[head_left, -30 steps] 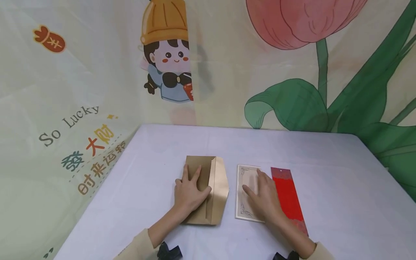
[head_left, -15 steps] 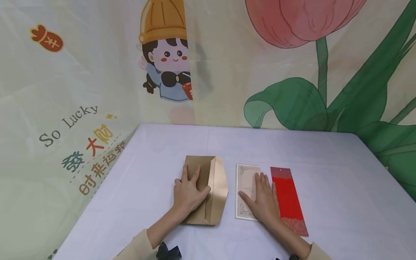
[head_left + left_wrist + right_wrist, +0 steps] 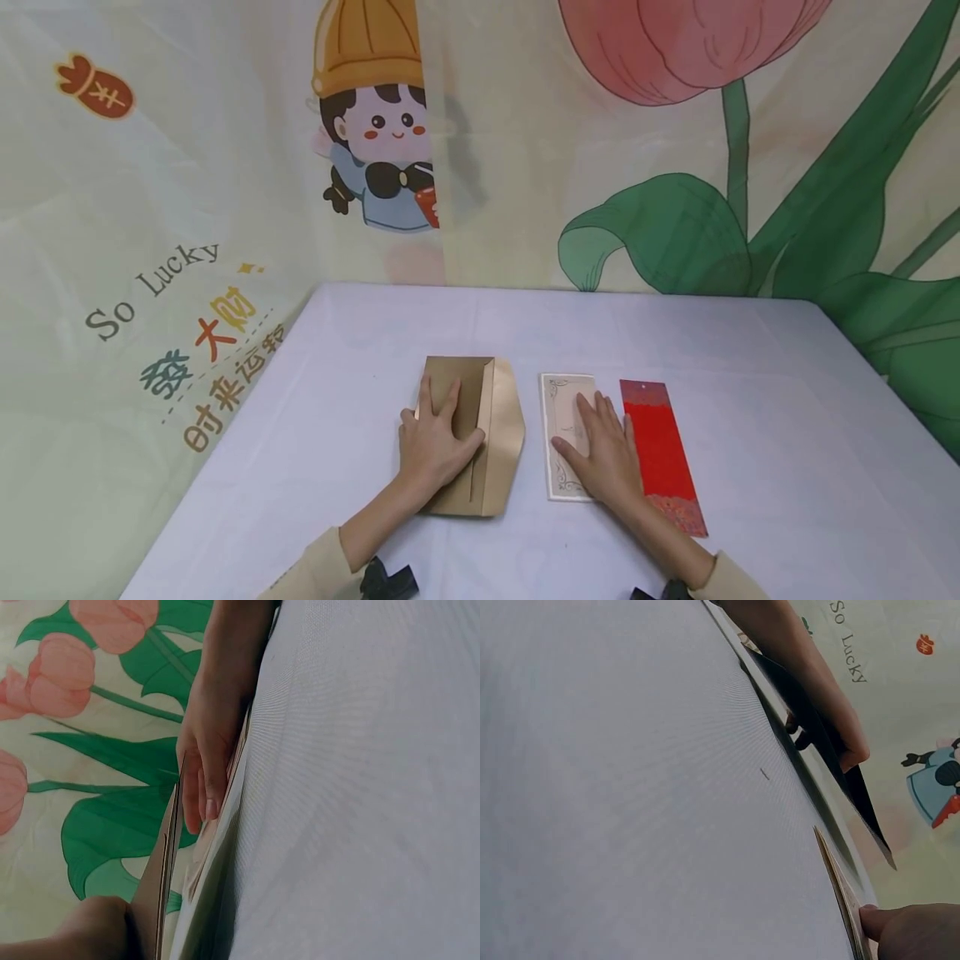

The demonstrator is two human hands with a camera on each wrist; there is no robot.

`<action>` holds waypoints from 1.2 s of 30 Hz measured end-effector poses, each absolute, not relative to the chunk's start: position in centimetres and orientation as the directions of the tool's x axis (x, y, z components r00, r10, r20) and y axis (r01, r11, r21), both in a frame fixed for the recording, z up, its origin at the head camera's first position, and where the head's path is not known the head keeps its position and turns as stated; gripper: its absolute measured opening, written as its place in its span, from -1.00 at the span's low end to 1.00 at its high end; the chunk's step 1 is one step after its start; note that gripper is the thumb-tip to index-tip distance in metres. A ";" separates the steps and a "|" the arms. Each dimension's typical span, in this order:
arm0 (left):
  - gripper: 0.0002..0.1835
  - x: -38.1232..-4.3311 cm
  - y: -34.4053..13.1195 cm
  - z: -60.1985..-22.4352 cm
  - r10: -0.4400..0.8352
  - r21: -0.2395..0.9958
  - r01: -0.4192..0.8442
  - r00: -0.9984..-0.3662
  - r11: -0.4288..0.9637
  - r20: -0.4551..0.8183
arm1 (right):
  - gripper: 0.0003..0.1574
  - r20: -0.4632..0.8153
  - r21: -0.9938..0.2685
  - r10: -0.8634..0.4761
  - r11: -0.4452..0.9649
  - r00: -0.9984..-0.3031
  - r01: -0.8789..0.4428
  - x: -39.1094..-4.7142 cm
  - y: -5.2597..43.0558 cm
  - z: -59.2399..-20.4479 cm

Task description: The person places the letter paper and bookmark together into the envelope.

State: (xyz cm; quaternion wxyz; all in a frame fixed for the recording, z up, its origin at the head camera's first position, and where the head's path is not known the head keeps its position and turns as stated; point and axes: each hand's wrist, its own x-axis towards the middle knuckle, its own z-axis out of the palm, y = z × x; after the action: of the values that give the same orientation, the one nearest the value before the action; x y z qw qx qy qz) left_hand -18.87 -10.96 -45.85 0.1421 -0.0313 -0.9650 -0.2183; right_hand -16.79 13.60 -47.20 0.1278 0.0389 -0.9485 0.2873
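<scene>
A gold-brown paper envelope (image 3: 468,492) lies in the middle of the head view, its flap (image 3: 506,442) opened out to the right. My left hand (image 3: 435,450) grips it, thumb and two spread fingers on top. In the right wrist view, fingertips (image 3: 799,736) of that hand show under the tilted envelope (image 3: 866,802). To the right is a cream card (image 3: 558,408) with ornate printed corners. My right hand (image 3: 611,458) rests over its right part with fingers nearly straight and the thumb on its face, hiding part of the print.
Just right of the cream card lies a long red paper strip (image 3: 660,450) with patterned ends and a small hole at the top. A white cloth covers the table (image 3: 787,433). Behind it hangs a printed backdrop (image 3: 510,167) with a tulip and a cartoon figure.
My right hand has settled lower on the cream card, and its thumb has come down onto the face. The left hand keeps its hold on the envelope. The head view has shifted slightly.
</scene>
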 end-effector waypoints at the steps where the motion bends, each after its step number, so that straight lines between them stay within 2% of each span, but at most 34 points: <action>1: -0.17 -18.8 -11.0 -45.8 -0.001 0.410 0.123 -0.957 0.904 0.288 | 0.00 0.267 -0.537 -0.004 0.830 -0.964 -0.152 -16.8 13.6 -47.2; 12: -0.16 -18.6 -11.1 -45.7 -0.002 0.413 0.116 -0.962 0.904 0.275 | -0.20 0.317 -0.535 -0.024 0.821 -0.948 -0.199 -16.6 13.6 -47.2; 18: -0.16 -18.7 -11.2 -45.8 -0.002 0.406 0.113 -0.962 0.907 0.273 | -0.24 0.344 -0.530 -0.035 0.817 -0.938 -0.225 -16.6 13.5 -47.2; 26: -0.14 -19.0 -11.2 -46.1 -0.001 0.410 0.120 -0.959 0.904 0.283 | -0.28 0.382 -0.609 -0.026 0.745 -0.924 -0.272 -17.0 13.4 -46.8; 30: -0.13 -19.1 -11.1 -46.1 -0.005 0.416 0.118 -0.959 0.901 0.283 | -0.32 0.322 -0.673 0.005 0.704 -0.947 -0.225 -17.2 13.5 -46.5; 36: -0.13 -19.4 -10.9 -46.2 -0.005 0.416 0.120 -0.958 0.902 0.288 | -0.37 0.117 -0.785 0.018 0.614 -0.993 -0.081 -17.8 13.6 -45.8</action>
State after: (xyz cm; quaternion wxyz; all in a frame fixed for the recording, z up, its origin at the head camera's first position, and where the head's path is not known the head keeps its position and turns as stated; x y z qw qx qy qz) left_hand -19.36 -10.95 -46.19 0.1426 -0.0297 -0.9646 -0.2199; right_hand -17.78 13.65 -45.79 0.0568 0.0176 -0.8966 0.4388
